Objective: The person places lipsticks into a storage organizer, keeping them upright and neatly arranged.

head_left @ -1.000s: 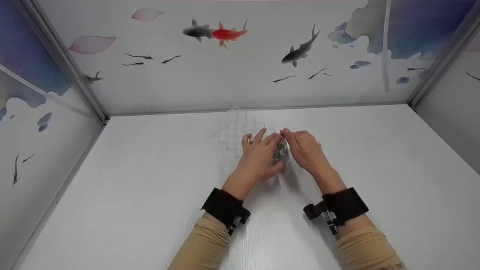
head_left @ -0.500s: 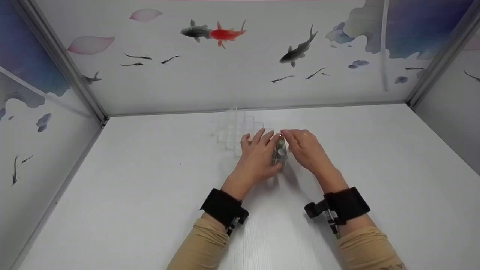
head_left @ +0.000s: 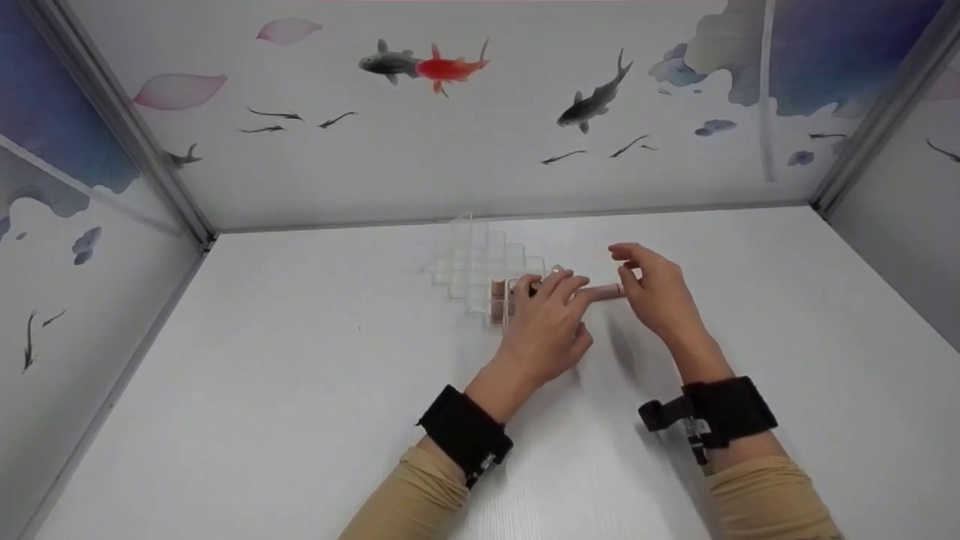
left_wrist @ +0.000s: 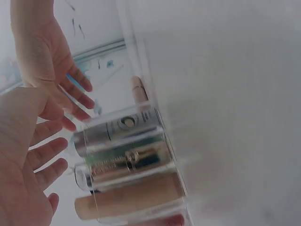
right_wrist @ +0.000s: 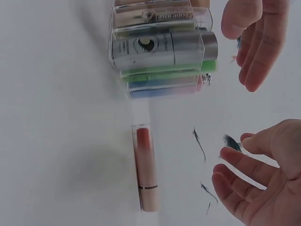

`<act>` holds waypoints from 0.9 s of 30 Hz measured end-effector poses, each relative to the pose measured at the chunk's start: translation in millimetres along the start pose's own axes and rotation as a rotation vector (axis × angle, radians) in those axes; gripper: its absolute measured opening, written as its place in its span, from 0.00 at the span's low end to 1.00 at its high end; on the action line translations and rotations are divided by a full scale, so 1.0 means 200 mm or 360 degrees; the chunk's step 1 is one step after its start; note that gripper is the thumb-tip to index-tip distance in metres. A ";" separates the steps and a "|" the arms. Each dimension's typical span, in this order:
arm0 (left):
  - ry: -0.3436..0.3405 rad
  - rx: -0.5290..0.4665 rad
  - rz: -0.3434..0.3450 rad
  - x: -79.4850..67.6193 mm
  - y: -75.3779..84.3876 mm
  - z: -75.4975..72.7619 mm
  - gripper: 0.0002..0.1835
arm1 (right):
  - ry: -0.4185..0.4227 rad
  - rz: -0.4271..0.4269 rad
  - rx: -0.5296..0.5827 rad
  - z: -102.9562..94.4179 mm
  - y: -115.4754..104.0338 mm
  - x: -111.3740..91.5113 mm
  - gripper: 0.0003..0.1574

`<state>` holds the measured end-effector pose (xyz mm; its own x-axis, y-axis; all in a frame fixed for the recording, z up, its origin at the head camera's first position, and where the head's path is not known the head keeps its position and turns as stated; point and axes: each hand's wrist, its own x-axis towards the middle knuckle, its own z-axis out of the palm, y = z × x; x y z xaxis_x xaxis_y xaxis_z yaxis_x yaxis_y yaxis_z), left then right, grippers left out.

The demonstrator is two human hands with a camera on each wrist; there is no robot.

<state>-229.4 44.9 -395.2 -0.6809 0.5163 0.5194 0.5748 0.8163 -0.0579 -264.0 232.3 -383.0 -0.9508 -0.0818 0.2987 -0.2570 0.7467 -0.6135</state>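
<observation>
Stepped and transparent, an organizer [head_left: 478,277] stands near the back of the table, with cosmetic tubes in its right end. In the wrist views these include a silver tube [right_wrist: 188,47], a beige tube [left_wrist: 129,198] and a green one [right_wrist: 169,70]. My left hand [head_left: 546,326] is over the tubes in the head view; the left wrist view shows its fingers loosely spread beside their tops. A lip gloss tube [right_wrist: 148,169], reddish at one end, lies right of the organizer. My right hand [head_left: 661,291] is just beyond it, fingers relaxed and holding nothing.
A white wall panel [head_left: 495,176] with painted fish rises behind the organizer. Grey metal posts [head_left: 174,176] mark the corners of the enclosure. Both wrists wear black straps [head_left: 729,411] with small cameras.
My right hand has moved right, away from the organizer, and its fingers have loosened. My left hand has shifted slightly right. The lip gloss tube now shows between the hands.
</observation>
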 end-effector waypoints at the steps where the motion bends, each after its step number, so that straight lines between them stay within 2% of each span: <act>1: 0.0020 0.0009 0.0023 0.00 0.02 0.00 0.19 | -0.0020 0.0019 -0.0012 -0.01 0.02 0.00 0.23; 3: 0.0024 0.0004 0.0057 0.00 0.06 0.00 0.18 | -0.0082 0.0058 -0.0040 -0.03 0.05 -0.01 0.24; 5: -0.0035 -0.0010 0.0068 0.01 0.10 -0.01 0.17 | -0.0161 0.0085 -0.0078 -0.05 0.07 -0.01 0.26; 9: -0.0292 -0.0093 0.0043 0.04 0.16 -0.01 0.16 | -0.0315 0.0090 -0.0161 -0.07 0.13 -0.02 0.30; 14: -0.0589 -0.0140 0.0001 0.09 0.23 0.04 0.16 | -0.0489 0.0055 -0.0299 -0.07 0.16 0.00 0.33; 19: -0.0814 -0.0075 -0.0155 0.15 0.29 0.09 0.21 | -0.0564 -0.0102 -0.0499 -0.06 0.14 0.04 0.30; 23: -0.0880 0.0004 -0.0287 0.19 0.32 0.10 0.24 | -0.0613 -0.0167 -0.0604 -0.06 0.13 0.07 0.29; 27: -0.0881 0.0109 -0.0342 0.21 0.33 0.12 0.27 | -0.0625 -0.0243 -0.0644 -0.05 0.13 0.10 0.25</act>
<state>-230.3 127.0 -397.4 -0.9246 0.3810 0.0051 0.3799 0.9227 -0.0648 -287.2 256.8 -384.8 -0.9210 -0.3891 0.0209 -0.3829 0.8938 -0.2335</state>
